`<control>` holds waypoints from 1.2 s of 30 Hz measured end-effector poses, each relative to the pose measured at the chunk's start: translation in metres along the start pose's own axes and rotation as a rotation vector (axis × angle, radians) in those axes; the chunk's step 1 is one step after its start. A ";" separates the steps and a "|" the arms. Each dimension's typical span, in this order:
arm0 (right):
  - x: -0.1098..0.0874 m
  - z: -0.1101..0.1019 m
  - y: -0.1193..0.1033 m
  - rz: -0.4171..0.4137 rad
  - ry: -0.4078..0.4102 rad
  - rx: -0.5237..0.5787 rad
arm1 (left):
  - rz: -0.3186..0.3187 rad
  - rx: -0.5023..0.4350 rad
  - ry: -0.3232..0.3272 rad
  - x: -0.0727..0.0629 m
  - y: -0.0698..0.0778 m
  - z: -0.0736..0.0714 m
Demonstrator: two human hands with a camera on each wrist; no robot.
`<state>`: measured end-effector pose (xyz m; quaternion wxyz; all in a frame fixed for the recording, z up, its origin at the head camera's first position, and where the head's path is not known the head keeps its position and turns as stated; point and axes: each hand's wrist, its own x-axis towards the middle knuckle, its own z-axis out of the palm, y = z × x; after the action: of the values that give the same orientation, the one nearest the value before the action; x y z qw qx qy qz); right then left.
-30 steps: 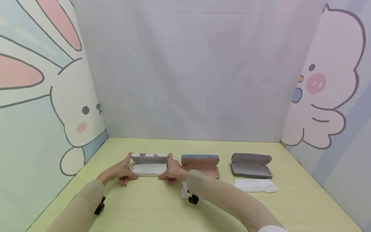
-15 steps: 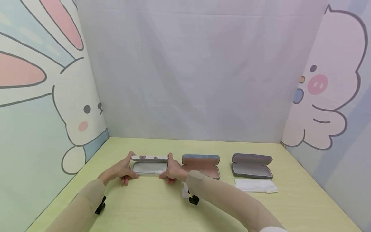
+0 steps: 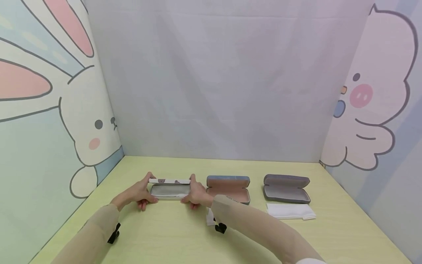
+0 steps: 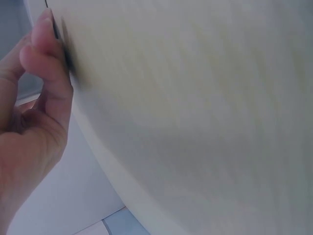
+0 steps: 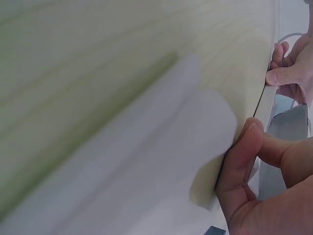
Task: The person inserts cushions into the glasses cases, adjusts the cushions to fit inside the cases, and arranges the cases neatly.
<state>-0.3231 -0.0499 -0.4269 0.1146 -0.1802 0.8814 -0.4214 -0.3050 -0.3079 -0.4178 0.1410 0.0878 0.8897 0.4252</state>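
A white glasses case (image 3: 170, 198) with small animal prints on its lid (image 3: 169, 181) stands partly open at the table's left. Inside lies something pale and flat, like a folded cloth (image 3: 169, 190), shaded by the lid. My left hand (image 3: 141, 192) grips the left end, thumb at the front lower edge and fingers up at the lid. At the other end my right hand (image 3: 197, 193) grips it the same way. The left wrist view shows the left hand (image 4: 36, 107) at the frame's side. Both the right hand (image 5: 266, 181) and the case's edge (image 5: 265, 103) appear in the right wrist view.
A blue glasses case (image 3: 228, 182) with pink lining stands open beside my right hand. Farther right is an open dark grey case (image 3: 286, 189), with a folded white cloth (image 3: 291, 211) before it. Another white cloth (image 3: 210, 217) lies partly under my right forearm.
The lid of the white case has tilted forward and down, shading the inside more. Both hands have kept their places at its ends.
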 end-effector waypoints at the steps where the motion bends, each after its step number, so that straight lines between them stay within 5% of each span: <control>1: 0.000 0.000 0.000 0.000 0.003 -0.002 | 0.002 0.001 0.000 0.000 0.000 0.000; 26: -0.005 0.000 -0.002 -0.055 0.008 -0.087 | -0.008 0.052 0.009 -0.003 0.005 0.000; 32: -0.013 -0.014 -0.010 -0.058 -0.015 -0.159 | -0.062 0.146 -0.014 -0.011 0.018 -0.001; 36: -0.028 -0.039 -0.019 -0.096 -0.048 -0.094 | -0.063 0.208 -0.008 -0.015 0.039 0.000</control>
<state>-0.3070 -0.0222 -0.3863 0.1069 -0.2376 0.8874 -0.3803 -0.2899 -0.2874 -0.3845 0.1480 0.0755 0.9308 0.3257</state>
